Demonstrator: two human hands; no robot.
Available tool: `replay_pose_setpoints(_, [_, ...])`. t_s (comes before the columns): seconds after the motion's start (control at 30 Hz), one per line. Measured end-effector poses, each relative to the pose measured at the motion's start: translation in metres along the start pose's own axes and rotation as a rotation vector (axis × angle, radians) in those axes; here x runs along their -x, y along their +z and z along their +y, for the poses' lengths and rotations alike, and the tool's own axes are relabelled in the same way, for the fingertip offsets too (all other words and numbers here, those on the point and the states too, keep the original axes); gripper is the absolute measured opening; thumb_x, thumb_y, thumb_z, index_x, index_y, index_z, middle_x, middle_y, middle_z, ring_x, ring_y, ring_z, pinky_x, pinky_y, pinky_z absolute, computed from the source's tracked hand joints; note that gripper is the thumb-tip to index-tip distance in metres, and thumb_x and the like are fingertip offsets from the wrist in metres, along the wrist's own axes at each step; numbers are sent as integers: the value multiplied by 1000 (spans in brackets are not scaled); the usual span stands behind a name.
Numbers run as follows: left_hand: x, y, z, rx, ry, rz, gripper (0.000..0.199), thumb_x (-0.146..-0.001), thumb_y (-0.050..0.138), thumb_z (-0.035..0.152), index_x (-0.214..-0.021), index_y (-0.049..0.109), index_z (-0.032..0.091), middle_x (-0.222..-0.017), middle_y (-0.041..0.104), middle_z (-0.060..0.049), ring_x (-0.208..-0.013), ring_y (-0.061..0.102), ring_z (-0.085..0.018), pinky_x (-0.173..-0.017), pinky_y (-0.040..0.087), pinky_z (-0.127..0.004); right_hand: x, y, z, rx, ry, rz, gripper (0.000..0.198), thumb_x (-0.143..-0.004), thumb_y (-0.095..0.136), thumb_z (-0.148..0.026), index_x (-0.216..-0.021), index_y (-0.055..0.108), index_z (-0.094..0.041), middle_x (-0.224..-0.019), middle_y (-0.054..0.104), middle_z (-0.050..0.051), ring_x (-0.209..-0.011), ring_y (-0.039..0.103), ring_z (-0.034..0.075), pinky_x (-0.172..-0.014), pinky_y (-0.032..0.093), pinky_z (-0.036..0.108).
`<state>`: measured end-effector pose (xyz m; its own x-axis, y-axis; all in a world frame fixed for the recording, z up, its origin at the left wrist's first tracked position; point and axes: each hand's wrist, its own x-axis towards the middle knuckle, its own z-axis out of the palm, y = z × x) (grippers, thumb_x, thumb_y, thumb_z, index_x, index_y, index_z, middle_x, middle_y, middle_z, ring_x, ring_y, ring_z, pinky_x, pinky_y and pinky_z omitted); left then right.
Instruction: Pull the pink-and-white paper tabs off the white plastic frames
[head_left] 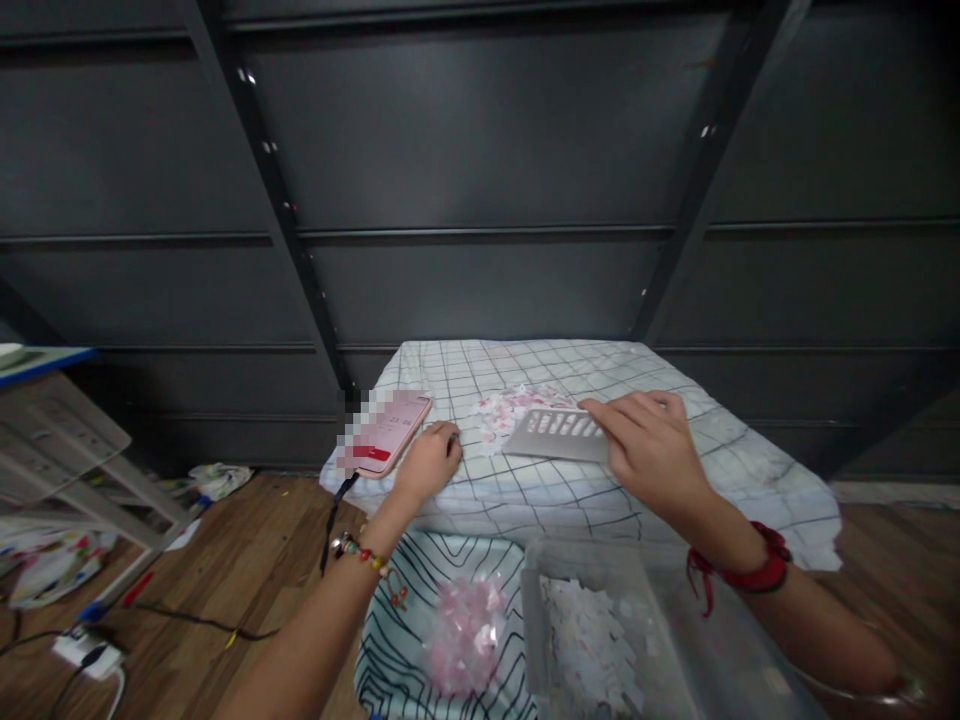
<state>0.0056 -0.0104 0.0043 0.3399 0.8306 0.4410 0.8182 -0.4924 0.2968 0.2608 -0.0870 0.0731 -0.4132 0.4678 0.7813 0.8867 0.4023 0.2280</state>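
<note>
My right hand (649,445) grips the right end of a flat grey plate with a row of slots (555,446), tilted on the checked cloth. Just behind the plate lies a loose pile of small white and pink paper-like pieces (508,408). My left hand (433,458) rests on the cloth to the left of the pile, its fingers curled. A small dark spot shows at its fingertips, and I cannot make out what it is. Close beside that hand is a phone in a pink case (390,435), its screen lit.
Below the cloth-covered table (480,365) stand a striped tray (401,560) with small clear-and-pink packets (466,635) and a translucent bin (660,590) with white pieces (592,640). A power strip (86,650) and cables lie on the floor at left. A dark panelled wall (480,130) stands behind.
</note>
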Motion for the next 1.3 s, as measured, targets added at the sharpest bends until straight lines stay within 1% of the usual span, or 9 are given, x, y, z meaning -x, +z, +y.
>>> replay_pose_setpoints(0.13, [0,-1,0,6,-13,-11,24,-77,43,11,-95,59,11,-95,63,-10,-90,59,-20,-85,46,-32,-9,20,1,17,-4,10,33,-71,42,-3,-96,60,-15,-73,62,3,-73,49,17,-76,29,33])
replay_pose_setpoints(0.23, [-1,0,-1,6,-23,-15,23,-78,43,12,-94,59,12,-96,63,-10,-91,59,-20,-86,46,-32,-11,25,-2,49,-29,-10,34,-70,42,-3,-96,61,-15,-72,62,4,-73,48,17,-76,28,33])
replay_pose_setpoints(0.33, [-1,1,-2,10,-25,-17,23,-77,43,11,-94,59,12,-97,62,-10,-92,58,-20,-86,45,-32,-10,22,-2,23,-47,-30,34,-70,42,-2,-96,61,-14,-71,61,3,-72,48,17,-76,28,33])
replay_pose_setpoints(0.5, [0,0,-2,10,-19,-22,22,-77,43,10,-93,58,13,-94,63,-9,-91,58,-20,-86,45,-32,-7,15,2,27,-30,-5,31,-72,44,-3,-94,61,-15,-72,62,3,-72,48,17,-76,29,33])
replay_pose_setpoints(0.6, [0,0,-2,17,-14,-16,21,-78,43,10,-92,58,13,-94,63,-9,-92,58,-20,-87,45,-32,-7,15,3,31,-29,-14,30,-72,44,-4,-94,61,-15,-72,62,3,-73,49,17,-76,29,34])
replay_pose_setpoints(0.73, [0,1,-3,24,-10,-13,21,-77,43,11,-92,58,14,-95,62,-8,-93,58,-19,-87,44,-30,-4,17,1,-33,-16,-16,32,-72,43,-4,-96,60,-15,-74,62,3,-74,50,17,-77,30,34])
replay_pose_setpoints(0.83, [0,2,-3,19,-15,-18,21,-77,44,10,-92,58,14,-95,62,-8,-93,58,-19,-88,44,-30,-2,16,1,-59,-38,-30,31,-73,42,-3,-95,60,-14,-74,62,3,-74,50,17,-77,30,33])
replay_pose_setpoints(0.97, [0,1,-4,14,-14,-18,21,-77,44,11,-92,58,15,-94,62,-7,-93,58,-19,-88,44,-30,-2,15,4,-17,-34,-37,30,-72,43,-3,-94,61,-13,-72,62,4,-73,50,17,-74,30,33])
replay_pose_setpoints(1.3, [0,-1,-2,12,-21,-14,21,-77,44,11,-92,58,14,-93,62,-9,-90,58,-20,-85,45,-32,-3,12,10,42,-1,-86,31,-72,43,-5,-96,60,-15,-73,62,4,-74,50,18,-75,29,33])
